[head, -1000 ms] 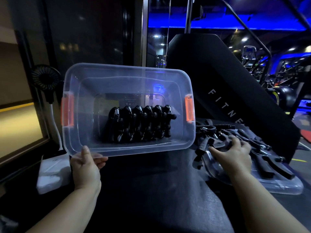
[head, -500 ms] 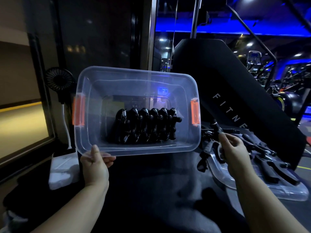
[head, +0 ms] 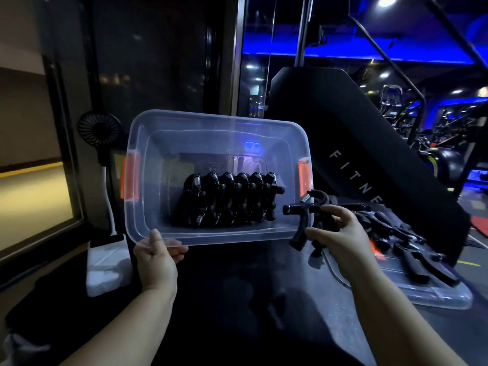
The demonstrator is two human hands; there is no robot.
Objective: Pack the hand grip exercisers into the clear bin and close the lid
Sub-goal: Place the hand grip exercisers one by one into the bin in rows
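Note:
The clear bin (head: 211, 128) with orange latches is tipped up so its opening faces me. My left hand (head: 155, 257) grips its lower rim. Inside stands a row of several black hand grip exercisers (head: 227, 200), side by side. My right hand (head: 340, 239) holds another black exerciser (head: 307, 215) just outside the bin's lower right corner, its spring end up. More exercisers (head: 412, 247) lie in a pile on the clear lid (head: 435, 294), which lies flat at the right.
A small black fan (head: 99, 129) on a white stand rises left of the bin, above a white block (head: 105, 270). A black slanted panel (head: 369, 165) lettered FITNE stands behind the lid. Gym machines fill the far right.
My right hand has lifted one exerciser off the pile on the lid and carried it left toward the bin. The left hand keeps its hold on the bin's rim.

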